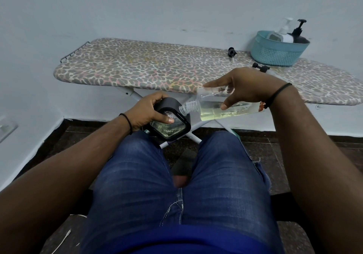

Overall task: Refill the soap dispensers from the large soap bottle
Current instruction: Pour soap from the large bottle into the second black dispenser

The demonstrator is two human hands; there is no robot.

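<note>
My left hand (148, 110) grips a black, square-mouthed soap dispenser (171, 125) above my left knee, its top open and a little yellowish liquid showing inside. My right hand (248, 85) holds the large clear soap bottle (212, 107) tipped almost flat. Yellow soap lies along the bottle's lower side. The uncapped threaded neck (185, 108) of the bottle sits over the dispenser's open rim. Two black pump tops (231, 51) (260, 66) lie loose on the ironing board (157, 65).
A teal basket (279, 51) at the board's right end holds a white pump bottle (283, 30) and a black pump bottle (298, 34). The board stands against a pale wall. My legs in blue jeans fill the lower view, with dark floor below.
</note>
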